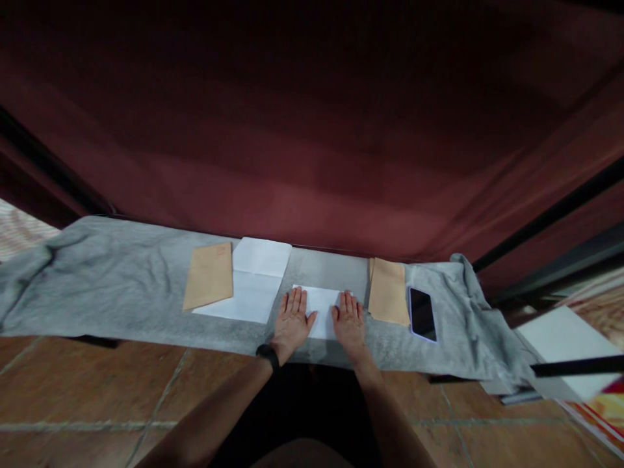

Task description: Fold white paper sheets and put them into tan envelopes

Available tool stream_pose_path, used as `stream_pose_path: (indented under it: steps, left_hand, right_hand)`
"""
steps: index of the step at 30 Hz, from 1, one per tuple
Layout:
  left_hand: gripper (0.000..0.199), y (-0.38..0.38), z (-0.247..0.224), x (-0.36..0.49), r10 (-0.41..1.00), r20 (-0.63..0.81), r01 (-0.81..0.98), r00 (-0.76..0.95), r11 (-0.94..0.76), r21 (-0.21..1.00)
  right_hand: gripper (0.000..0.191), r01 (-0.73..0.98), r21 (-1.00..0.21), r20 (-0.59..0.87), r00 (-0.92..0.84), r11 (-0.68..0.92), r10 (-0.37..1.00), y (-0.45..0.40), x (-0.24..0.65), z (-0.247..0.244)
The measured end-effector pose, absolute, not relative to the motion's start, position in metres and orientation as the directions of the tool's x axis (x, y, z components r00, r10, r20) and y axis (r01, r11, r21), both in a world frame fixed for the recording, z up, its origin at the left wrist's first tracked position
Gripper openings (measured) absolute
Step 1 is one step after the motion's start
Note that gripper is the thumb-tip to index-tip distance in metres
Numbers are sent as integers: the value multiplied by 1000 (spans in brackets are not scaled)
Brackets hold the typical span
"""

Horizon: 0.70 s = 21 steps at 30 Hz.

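Observation:
A folded sheet of white paper (322, 304) lies in front of me on the grey cloth. My left hand (292, 320) rests flat over its left side, fingers stretched out and thumb turned inward. On the opposite side my right hand (348, 318) lies flat too, palm down, covering the paper's right edge. Left of them is a larger white sheet (253, 292) with a crease across it. One brown envelope (209, 276) overlaps that sheet's left edge. A small stack of brown envelopes (389, 292) sits to the right of my right hand.
A phone (422, 314) with a dark screen lies beyond the stacked envelopes. The grey cloth (121, 279) covers a narrow bench, with rumples at both ends. A dark red surface (312, 195) rises behind it. White boards (565, 338) stand at the far right, above the tiled floor (214, 390).

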State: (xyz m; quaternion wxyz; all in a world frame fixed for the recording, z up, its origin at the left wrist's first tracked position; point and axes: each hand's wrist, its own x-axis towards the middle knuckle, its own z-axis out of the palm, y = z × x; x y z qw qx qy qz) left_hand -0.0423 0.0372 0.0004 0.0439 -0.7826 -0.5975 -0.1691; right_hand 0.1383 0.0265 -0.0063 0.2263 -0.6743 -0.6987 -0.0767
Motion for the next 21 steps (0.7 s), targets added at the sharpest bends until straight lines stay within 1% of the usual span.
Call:
stream_pose_path:
  steps: [2, 5, 7, 15, 21]
  left_hand:
    - [68, 37, 4, -42, 915, 306, 945, 261, -307, 112]
    - [60, 36, 9, -42, 897, 301, 926, 325, -366, 92]
    - [57, 35, 9, -43, 885, 292, 912, 363, -402, 86]
    - [53, 35, 6, -45, 892, 273, 909, 360, -401, 113]
    - [60, 35, 4, -51, 885, 257, 893, 388, -429, 132]
  right_hand:
    - [52, 972, -205, 419, -20, 116, 908, 22, 129, -4]
    - [50, 955, -200, 378, -130, 218, 916, 11, 114, -3]
    - [48, 948, -197, 357, -168, 250, 919, 3, 109, -4]
    - [52, 971, -174, 382, -89, 166, 920, -11, 131, -15]
    - [59, 981, -154, 412, -42, 115, 910, -20, 147, -20]
